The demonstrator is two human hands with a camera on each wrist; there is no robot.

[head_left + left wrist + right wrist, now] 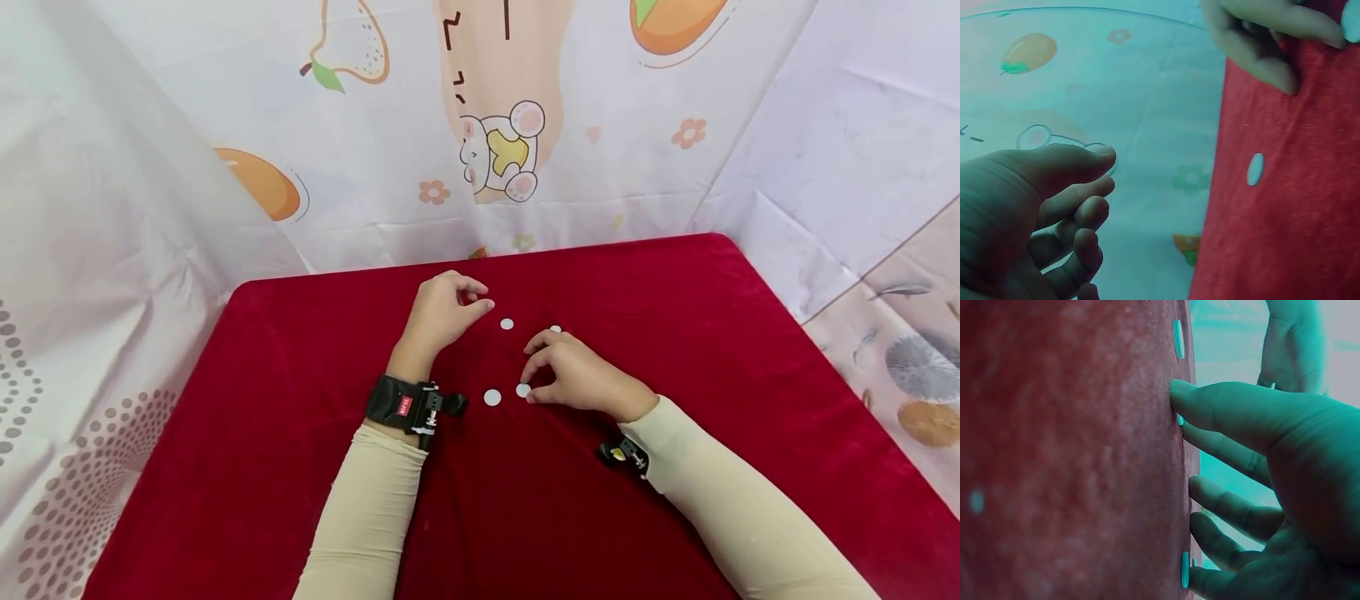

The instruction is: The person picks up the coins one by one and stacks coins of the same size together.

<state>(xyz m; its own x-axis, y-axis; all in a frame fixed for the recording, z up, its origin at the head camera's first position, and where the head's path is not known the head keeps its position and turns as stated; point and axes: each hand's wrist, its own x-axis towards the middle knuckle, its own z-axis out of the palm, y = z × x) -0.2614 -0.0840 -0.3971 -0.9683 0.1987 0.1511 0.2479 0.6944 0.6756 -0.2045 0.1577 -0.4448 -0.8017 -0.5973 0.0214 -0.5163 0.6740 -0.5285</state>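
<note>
My right hand (577, 375) is low over the red cloth, its thumb and index finger pinching the edges of a flat white disc (523, 390). In the right wrist view this disc (1180, 419) shows edge-on, partly hidden by the thumb. Just left of it lies a second white disc (492, 397). Above the cloth, my left hand (442, 312) hovers with loosely bent fingers and nothing visible between them. A third disc (507, 323) lies to the right of its fingertips. Another disc (556, 328) sits behind the right hand, partly covered by it.
The red cloth (300, 417) covers the table. Patterned white curtains (360, 150) hang along its back and sides. Each wrist carries a strapped camera: a left wrist camera (431, 410) and a right wrist camera (626, 454).
</note>
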